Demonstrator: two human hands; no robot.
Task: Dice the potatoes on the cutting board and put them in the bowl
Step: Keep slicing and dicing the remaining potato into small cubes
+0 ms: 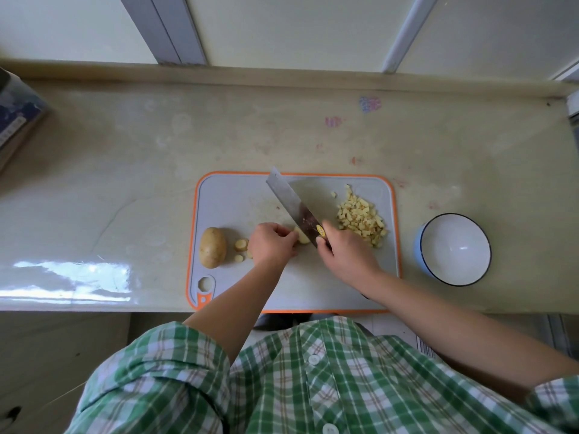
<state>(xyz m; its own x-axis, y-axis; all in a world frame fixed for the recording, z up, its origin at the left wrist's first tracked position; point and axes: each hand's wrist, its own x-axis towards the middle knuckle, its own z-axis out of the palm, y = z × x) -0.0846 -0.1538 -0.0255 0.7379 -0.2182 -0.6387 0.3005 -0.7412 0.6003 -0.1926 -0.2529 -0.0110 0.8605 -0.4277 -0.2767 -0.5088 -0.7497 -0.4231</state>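
Head: left hand [271,245] clawed over potato piece [303,238], right hand [344,255] gripping knife [291,198].

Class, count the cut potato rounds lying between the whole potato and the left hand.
3: a larger round beside the whole potato, a small round nearer the person, and a third round partly behind the left hand, which may hide more.

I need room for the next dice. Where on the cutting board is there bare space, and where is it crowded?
Bare: the far-left corner of the cutting board, between the knife blade, the rim and the whole potato. Crowded: the middle, where the left hand holds a potato piece beside the blade, and the right side under the diced pile.
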